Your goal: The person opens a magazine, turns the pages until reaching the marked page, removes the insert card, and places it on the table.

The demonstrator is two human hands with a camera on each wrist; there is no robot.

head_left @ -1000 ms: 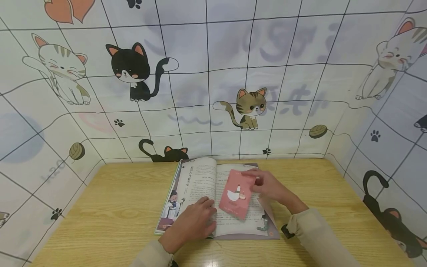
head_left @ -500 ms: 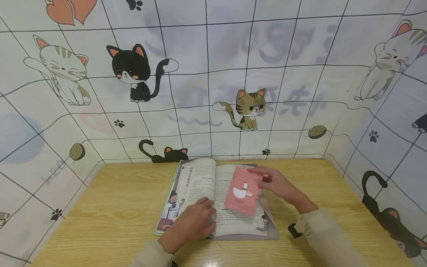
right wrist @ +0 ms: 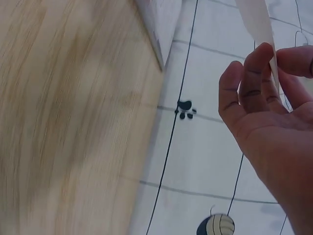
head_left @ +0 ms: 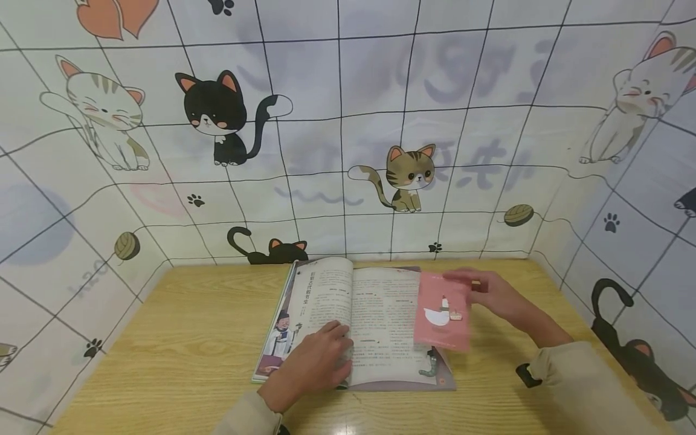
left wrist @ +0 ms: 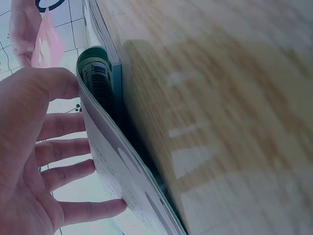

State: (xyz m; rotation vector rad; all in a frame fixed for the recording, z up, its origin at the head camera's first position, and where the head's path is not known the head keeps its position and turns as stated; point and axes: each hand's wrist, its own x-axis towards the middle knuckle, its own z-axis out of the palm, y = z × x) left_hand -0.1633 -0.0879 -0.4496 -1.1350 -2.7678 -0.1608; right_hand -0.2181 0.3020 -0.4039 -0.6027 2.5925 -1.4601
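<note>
An open book (head_left: 383, 320) with printed pages lies in the middle of the table. My left hand (head_left: 318, 361) rests on its left page near the spine; in the left wrist view the fingers (left wrist: 63, 149) are spread and touch the page. A pink card (head_left: 443, 311) with a white drawing is pinched between the thumb and fingers of my right hand (head_left: 497, 296). The card is raised over the book's right edge and partly beyond it. From the right wrist view, the card (right wrist: 257, 19) shows nearly edge-on in that pinch.
The wooden table (head_left: 185, 338) extends to both sides of the book. A white cloth backdrop (head_left: 315, 145) with printed cats and grid lines stands behind and at both sides.
My right hand has carried the pink card to the right, from over the right page to the book's right edge, and the card hangs straighter. The left hand stays in place.
</note>
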